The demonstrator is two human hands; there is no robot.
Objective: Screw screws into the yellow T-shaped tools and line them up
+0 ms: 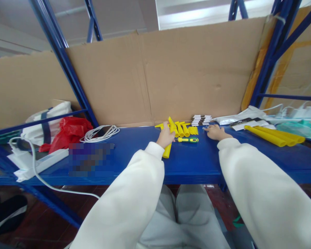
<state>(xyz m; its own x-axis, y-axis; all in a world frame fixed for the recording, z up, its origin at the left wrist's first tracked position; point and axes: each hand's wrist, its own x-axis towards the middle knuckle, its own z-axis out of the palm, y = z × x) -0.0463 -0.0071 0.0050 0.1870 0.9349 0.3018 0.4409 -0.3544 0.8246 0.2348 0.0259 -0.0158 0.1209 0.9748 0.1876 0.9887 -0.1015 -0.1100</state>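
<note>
The left hand (166, 136) bends its fingers over a yellow tube (167, 153) on the blue worktop (134, 152) (grip or mere touch, I cannot tell). The right hand (215, 132) lies near a white stack (201, 120), its hold unclear; a green-and-yellow tool (188, 140) sits between the 2.

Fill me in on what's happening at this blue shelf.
A person in white sleeves is reaching onto the blue shelf with both hands. The left hand is at a yellow tube, beside other yellow parts; its grip is hard to make out. The right hand is low over the shelf, its fingers by some tiny pieces too small to identify, near a white stack. A green-and-yellow handled tool lies between the hands.
</note>
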